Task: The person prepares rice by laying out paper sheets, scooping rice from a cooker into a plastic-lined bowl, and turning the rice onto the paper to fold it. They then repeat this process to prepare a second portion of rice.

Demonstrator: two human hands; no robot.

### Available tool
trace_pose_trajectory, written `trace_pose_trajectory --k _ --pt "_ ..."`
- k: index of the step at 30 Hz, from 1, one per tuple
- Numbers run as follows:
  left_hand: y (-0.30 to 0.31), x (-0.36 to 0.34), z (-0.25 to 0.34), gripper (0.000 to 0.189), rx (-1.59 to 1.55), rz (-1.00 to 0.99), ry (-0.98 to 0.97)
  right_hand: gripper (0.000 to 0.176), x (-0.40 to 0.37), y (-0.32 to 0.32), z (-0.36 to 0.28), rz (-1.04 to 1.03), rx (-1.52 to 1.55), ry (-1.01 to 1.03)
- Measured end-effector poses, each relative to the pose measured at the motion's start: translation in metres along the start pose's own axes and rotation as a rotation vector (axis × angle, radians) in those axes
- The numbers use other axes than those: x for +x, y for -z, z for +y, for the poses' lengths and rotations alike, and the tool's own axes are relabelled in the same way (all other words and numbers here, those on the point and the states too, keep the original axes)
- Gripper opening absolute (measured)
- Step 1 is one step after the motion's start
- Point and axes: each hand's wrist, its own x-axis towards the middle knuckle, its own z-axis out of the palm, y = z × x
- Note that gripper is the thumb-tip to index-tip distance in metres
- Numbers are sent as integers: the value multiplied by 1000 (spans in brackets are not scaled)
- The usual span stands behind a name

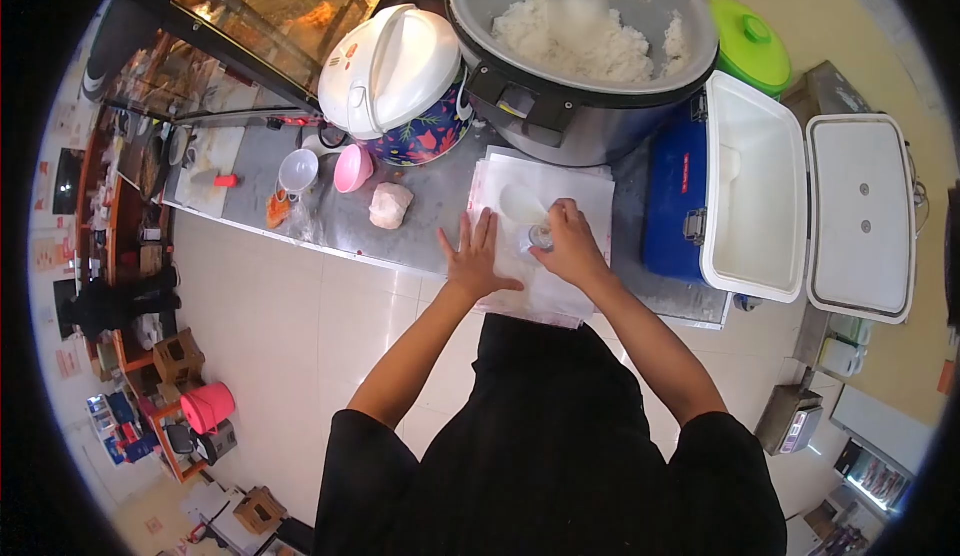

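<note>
Left hand [478, 256] lies flat on paper sheets [590, 196], right hand [568, 246] grips small object [540, 238]; rice cooker [580, 46] behind.

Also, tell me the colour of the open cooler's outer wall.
Blue cooler, white inside; clearest in the head view.

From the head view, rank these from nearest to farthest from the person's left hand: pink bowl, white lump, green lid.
1. White lump, just left of the left hand.
2. Pink bowl, farther left, behind it.
3. Green lid, far right, at the back.
</note>
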Motion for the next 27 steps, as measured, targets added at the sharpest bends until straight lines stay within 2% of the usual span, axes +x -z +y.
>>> trace_pose_trajectory --k 4,7,9,16,19,20,22,24,25,26,27 --pt "18 -3 8 144 -68 -20 40 45 -6 5 13 -120 96 -86" --pt "21 3 11 146 -113 -8 -143 31 5 7 17 -201 249 -86" --pt "20 4 12 147 -167 -75 -114 23 7 17 8 -237 313 -93" --pt "29 3 11 149 -197 -128 -96 18 7 43 -9 -161 450 -178" --pt "71 -12 -12 152 -643 38 -258 18 0 90 -36 -225 469 -133" --pt "96 -22 -24 152 -944 124 -381 18 -5 112 -49 -267 496 -91" --pt "152 -39 -9 135 -1356 304 -609 19 -5 154 -75 -343 530 -14" --pt "177 -42 0 118 -1125 -131 -697 20 14 181 -109 -451 527 104" --pt "189 -35 1 110 -979 -315 -735 23 22 184 -119 -429 436 164" --pt "181 -36 7 92 -1084 -249 -730 26 26 185 -127 -401 347 213" --pt "155 -38 7 96 -1244 -248 -701 28 30 189 -132 -367 258 248"
